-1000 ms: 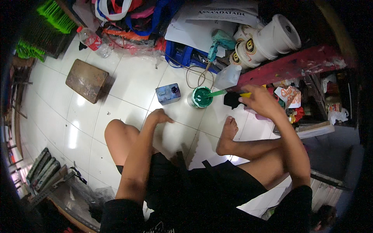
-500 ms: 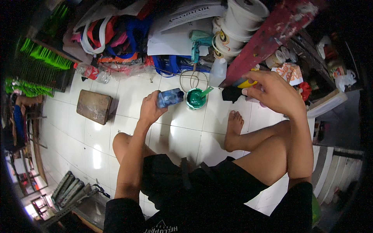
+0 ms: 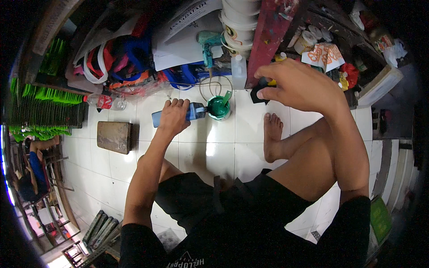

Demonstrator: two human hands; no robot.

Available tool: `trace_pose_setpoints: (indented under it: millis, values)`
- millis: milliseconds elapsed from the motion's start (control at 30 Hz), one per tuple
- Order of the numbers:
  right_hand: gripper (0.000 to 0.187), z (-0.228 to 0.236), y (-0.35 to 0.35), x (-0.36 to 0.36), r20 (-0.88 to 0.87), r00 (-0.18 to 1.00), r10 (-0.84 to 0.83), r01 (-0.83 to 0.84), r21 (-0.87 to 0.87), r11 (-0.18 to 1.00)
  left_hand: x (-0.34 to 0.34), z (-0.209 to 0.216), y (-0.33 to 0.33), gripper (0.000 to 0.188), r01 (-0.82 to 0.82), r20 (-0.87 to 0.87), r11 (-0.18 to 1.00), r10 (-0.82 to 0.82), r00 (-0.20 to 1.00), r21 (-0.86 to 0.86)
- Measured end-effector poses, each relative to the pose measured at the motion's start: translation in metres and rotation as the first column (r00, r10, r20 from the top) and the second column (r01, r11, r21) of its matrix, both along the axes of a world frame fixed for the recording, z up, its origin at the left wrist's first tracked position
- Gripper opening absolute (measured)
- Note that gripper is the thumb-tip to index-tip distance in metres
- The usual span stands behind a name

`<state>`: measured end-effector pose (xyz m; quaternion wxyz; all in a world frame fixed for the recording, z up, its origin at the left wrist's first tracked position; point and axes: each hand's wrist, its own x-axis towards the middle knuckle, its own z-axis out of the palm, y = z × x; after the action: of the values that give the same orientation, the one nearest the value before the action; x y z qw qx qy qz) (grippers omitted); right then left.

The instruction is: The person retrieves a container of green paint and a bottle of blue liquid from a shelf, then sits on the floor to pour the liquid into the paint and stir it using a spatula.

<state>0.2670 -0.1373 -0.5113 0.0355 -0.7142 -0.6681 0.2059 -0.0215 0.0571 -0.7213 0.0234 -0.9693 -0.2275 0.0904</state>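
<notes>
My left hand (image 3: 174,117) is wrapped around a translucent blue bottle (image 3: 158,119). The bottle is tipped on its side, its dark neck at the rim of a small tub of green paint (image 3: 229,114); I cannot tell whether liquid is flowing. In that tub a green spatula (image 3: 227,96) leans against the far side. My right hand (image 3: 299,85) is raised above the floor to the right of the tub, fingers bent and thumb apart, with nothing visible between them. Beneath it lies a black cloth-like item (image 3: 257,94), partly covered.
A heat gun (image 3: 208,44) and a clear plastic jug (image 3: 239,73) stand behind the tub, near stacked white buckets (image 3: 239,31) and a red post (image 3: 270,40). At left are a brown block (image 3: 114,137) and a plastic bottle (image 3: 105,102). My bare foot (image 3: 272,134) is right of the tub.
My left hand has turned the blue bottle so that its neck reaches the paint tub. The view has shifted a little. My right hand stays raised in a similar pose.
</notes>
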Motion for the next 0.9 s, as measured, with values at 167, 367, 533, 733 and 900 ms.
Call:
trace_pose_setpoints:
  millis: [167, 367, 533, 733, 900]
  values:
    - [0.036, 0.002, -0.001, -0.002, 0.005, 0.999, -0.044, 0.045, -0.057, 0.997, 0.011, 0.002, 0.0, 0.06, 0.028, -0.082, 0.998, -0.023, 0.996, 0.053]
    - [0.034, -0.005, -0.002, 0.005, 0.014, 0.999, -0.031, 0.031, 0.018, 0.999, 0.026, 0.012, 0.0, 0.055, 0.048, -0.084, 0.998, -0.046, 0.995, 0.029]
    - [0.036, -0.004, -0.003, -0.001, 0.055, 0.997, -0.048, 0.047, 0.011, 0.999, 0.032, 0.014, 0.001, 0.051, 0.076, -0.134, 0.996, -0.069, 0.989, 0.052]
    - [0.037, -0.005, -0.002, -0.001, 0.062, 0.996, -0.058, 0.058, -0.005, 0.998, 0.034, 0.012, 0.002, 0.045, 0.123, -0.134, 0.988, -0.11, 0.985, 0.09]
    - [0.036, -0.007, 0.0, 0.0, 0.049, 0.998, -0.027, 0.028, -0.006, 1.0, 0.038, 0.015, 0.003, 0.043, 0.146, -0.169, 0.982, -0.124, 0.978, 0.121]
